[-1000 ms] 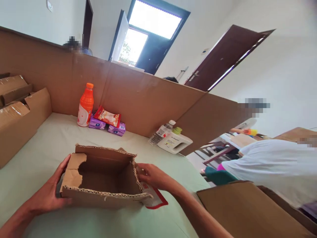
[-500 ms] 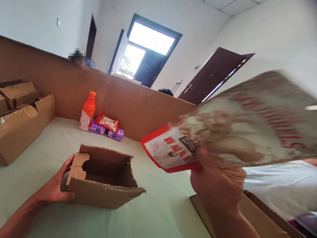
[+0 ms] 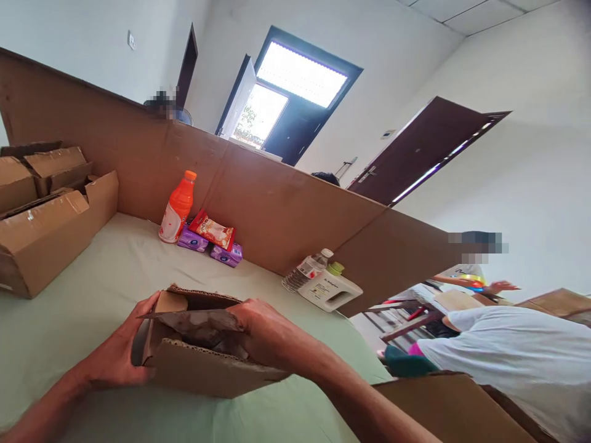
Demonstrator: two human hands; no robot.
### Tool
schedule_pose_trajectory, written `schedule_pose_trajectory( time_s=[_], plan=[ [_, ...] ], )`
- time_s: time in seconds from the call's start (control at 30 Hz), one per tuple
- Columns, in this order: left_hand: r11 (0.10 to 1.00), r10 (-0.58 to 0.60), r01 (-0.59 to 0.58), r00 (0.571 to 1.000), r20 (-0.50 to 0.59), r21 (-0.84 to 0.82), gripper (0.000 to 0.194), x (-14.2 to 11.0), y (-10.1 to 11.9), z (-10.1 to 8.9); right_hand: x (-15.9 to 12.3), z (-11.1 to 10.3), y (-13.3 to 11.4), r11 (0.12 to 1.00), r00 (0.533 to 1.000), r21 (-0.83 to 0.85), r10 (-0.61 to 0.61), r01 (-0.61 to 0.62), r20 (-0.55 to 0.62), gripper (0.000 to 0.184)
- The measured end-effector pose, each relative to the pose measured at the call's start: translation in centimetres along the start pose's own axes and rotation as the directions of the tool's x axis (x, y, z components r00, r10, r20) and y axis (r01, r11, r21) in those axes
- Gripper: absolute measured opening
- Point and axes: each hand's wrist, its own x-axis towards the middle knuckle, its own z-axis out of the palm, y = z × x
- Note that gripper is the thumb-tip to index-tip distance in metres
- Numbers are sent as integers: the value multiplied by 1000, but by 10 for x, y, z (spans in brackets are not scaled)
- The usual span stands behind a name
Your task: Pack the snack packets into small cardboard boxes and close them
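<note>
A small open cardboard box (image 3: 203,372) stands on the pale green cloth in front of me. My left hand (image 3: 113,354) grips its left end, thumb on the near side and fingers behind. The large printed snack bag (image 3: 198,323) is partly down inside the box, its greyish edge showing at the opening and sticking out a little to the left. My right hand (image 3: 270,332) reaches into the right end of the box, fingers closed on the bag; the fingertips are hidden by the box wall.
Behind the box are an orange drink bottle (image 3: 179,206), purple tissue packs (image 3: 226,254), a red snack packet (image 3: 212,229), a clear bottle (image 3: 307,271) and a white jug (image 3: 330,290). Cardboard boxes (image 3: 55,234) stand left, another (image 3: 429,406) lower right. A person in white (image 3: 508,351) bends at right.
My right hand has brought the snack bag from the upper right down and left into the box. My left hand keeps hold of the box. The view has shifted right.
</note>
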Motion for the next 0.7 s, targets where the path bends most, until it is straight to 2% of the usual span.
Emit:
schedule_pose_trajectory(
  time_s=[0.1,0.2,0.27,0.33,0.4,0.47,0.57,0.63,0.7],
  plan=[
    [1000,-3,3,1000,14,10,105,0,1,0,19,-4,-4,998,989,-14,56,-54,136,16],
    [999,-32,32,999,-1,16,104,-1,0,-2,28,0,-7,1000,981,5,9,-10,195,17],
    [999,-35,35,999,-19,5,103,-1,-2,-3,23,3,-5,998,987,38,-53,48,151,17],
    [999,-40,39,999,-10,-24,106,-1,-4,-3,12,5,-2,994,995,86,-79,73,57,21],
    [996,-41,42,999,17,-78,109,-1,-6,-1,1,6,3,993,999,107,-44,46,-23,25],
    [993,-41,44,999,24,-111,107,-1,-7,0,-2,5,5,999,999,34,42,-42,-25,25],
    [995,-62,63,998,14,-72,103,-2,-6,3,11,6,1,966,980,-225,160,-130,121,23],
    [998,-61,62,998,19,-24,105,-2,-4,4,27,9,-4,930,953,-357,180,-85,242,24],
    [999,-40,40,999,27,-5,106,-1,-2,6,42,14,-9,922,932,-387,159,-22,326,26]
  ],
)
